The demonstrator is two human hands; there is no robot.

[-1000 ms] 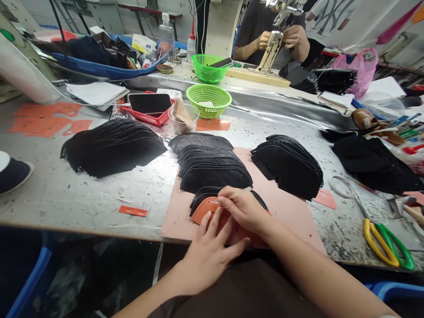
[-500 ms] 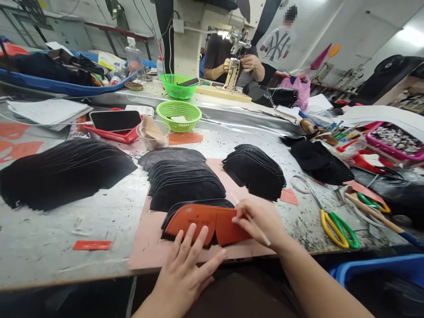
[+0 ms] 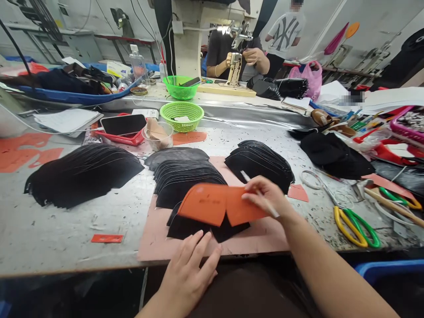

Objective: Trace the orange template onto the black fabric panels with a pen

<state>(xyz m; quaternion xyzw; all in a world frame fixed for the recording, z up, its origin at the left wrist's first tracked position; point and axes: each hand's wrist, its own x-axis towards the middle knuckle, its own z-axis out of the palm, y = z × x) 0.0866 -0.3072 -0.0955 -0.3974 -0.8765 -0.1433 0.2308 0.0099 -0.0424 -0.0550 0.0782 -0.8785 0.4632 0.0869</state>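
My right hand [image 3: 266, 194] pinches the right end of an orange template [image 3: 207, 204], which has a notch in its lower edge. A thin white marking pen [image 3: 270, 206] is held in the same hand, lying across the fingers. The template is raised and tilted over a black cut piece [image 3: 188, 227]. My left hand [image 3: 195, 263] lies with fingers outstretched at the near edge of that black piece, holding nothing. Behind the template, overlapping black pieces [image 3: 185, 176] fan out on a pink board [image 3: 159, 247].
More black pieces are stacked at left [image 3: 82, 176] and right [image 3: 261, 163]. Scissors [image 3: 354, 225] with yellow and green handles lie right. A phone [image 3: 123, 125], a clear tub [image 3: 157, 137] and a green basket [image 3: 182, 115] stand behind. Across the table a person works at a sewing machine [image 3: 236, 66].
My right hand has lifted the orange template up and away from the black piece, uncovering it. My left hand has come off the template and drawn slightly nearer. The head view has shifted.
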